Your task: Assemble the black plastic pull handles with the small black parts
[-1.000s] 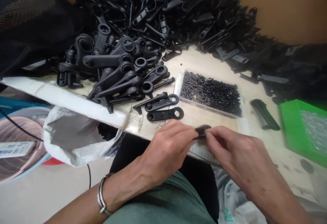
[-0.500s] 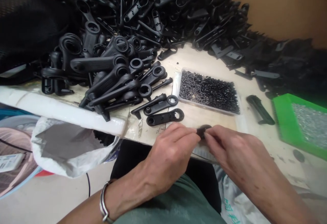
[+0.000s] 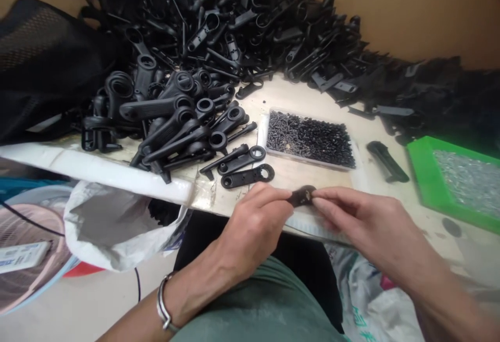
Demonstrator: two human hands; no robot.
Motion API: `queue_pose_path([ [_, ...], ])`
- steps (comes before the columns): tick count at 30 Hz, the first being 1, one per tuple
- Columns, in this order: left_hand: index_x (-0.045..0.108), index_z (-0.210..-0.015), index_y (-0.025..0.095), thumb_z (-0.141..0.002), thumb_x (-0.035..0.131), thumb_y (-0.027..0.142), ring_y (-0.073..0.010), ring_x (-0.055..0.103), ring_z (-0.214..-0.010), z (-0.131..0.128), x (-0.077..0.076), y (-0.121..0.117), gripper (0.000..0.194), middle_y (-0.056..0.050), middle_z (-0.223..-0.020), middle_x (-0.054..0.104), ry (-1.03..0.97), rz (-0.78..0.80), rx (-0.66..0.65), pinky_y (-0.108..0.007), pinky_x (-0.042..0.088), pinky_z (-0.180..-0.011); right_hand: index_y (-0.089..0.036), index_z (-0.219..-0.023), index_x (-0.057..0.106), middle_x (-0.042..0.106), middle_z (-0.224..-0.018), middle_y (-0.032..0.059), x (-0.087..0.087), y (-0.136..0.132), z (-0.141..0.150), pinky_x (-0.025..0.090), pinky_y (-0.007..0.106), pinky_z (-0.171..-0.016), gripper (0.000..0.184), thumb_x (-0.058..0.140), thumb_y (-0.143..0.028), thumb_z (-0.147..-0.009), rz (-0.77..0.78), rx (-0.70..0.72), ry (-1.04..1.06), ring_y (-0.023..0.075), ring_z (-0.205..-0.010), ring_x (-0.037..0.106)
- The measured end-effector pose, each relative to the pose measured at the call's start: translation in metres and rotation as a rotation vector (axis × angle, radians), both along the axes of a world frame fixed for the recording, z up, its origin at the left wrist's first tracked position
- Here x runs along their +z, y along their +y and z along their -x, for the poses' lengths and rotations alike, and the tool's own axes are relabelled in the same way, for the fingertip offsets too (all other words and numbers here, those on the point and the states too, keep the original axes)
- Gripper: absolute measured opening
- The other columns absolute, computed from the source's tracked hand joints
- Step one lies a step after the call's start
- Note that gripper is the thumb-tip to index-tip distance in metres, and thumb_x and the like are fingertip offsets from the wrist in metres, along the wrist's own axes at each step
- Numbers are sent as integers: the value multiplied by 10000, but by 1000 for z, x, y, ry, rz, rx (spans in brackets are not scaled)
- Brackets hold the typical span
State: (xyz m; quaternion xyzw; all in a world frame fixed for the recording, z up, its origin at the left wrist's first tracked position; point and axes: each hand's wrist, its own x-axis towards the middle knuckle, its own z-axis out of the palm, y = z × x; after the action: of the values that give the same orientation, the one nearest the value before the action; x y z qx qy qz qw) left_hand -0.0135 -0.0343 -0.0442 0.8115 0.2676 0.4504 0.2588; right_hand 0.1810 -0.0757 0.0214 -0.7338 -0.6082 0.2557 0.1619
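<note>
My left hand (image 3: 253, 223) is closed on a small black plastic arm with a ring-shaped end (image 3: 301, 195), holding it over the table's front edge. At the ring end, the thumb and finger of my right hand (image 3: 365, 219) pinch the same part; whether a tiny piece is also between them is hidden. Just beyond my left hand lies a similar black arm (image 3: 247, 177) with its hollow side up. Behind the hands stands a shallow clear tray (image 3: 308, 160) filled with tiny black pieces.
Ringed black parts (image 3: 172, 118) lie heaped at left, and a larger pile (image 3: 250, 19) spans the back. One black part (image 3: 387, 162) lies near a green bin (image 3: 420, 175) of small clear pieces at right. An open white sack (image 3: 113, 256) hangs below a white foam strip (image 3: 117, 170).
The black arm now shows more of its ring end, with both hands still on it. My hands have shifted slightly left in view, and the camera view has moved a little.
</note>
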Motion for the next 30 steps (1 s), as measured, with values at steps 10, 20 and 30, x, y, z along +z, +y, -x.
queue_pose_path([
  [10, 680, -864, 149, -867, 640, 47, -170, 663, -880, 2, -2, 1, 110, -86, -1019, 734, 39, 5, -5, -321, 572, -815, -230, -671, 550, 556, -532, -55, 6, 28, 4, 315, 257, -520, 227, 547, -309, -883, 65, 307, -164, 108, -509, 484],
  [20, 685, -851, 129, -819, 704, 33, -177, 684, -890, -6, 6, -3, 103, -108, -987, 749, -125, 2, 117, -311, 586, -830, -229, -1042, 631, 668, -583, -18, -14, -9, -2, 518, 258, -505, 407, 707, -545, -798, -50, -366, 501, 160, -533, 633],
  [30, 691, -855, 99, -806, 700, -4, -191, 690, -947, -19, 19, -14, 115, -141, -1013, 735, -183, -50, 111, -328, 585, -900, -208, -1135, 660, 736, -927, 8, -13, -7, 35, 620, 262, -744, 603, 905, -292, -591, -245, -629, 1209, 148, -813, 704],
])
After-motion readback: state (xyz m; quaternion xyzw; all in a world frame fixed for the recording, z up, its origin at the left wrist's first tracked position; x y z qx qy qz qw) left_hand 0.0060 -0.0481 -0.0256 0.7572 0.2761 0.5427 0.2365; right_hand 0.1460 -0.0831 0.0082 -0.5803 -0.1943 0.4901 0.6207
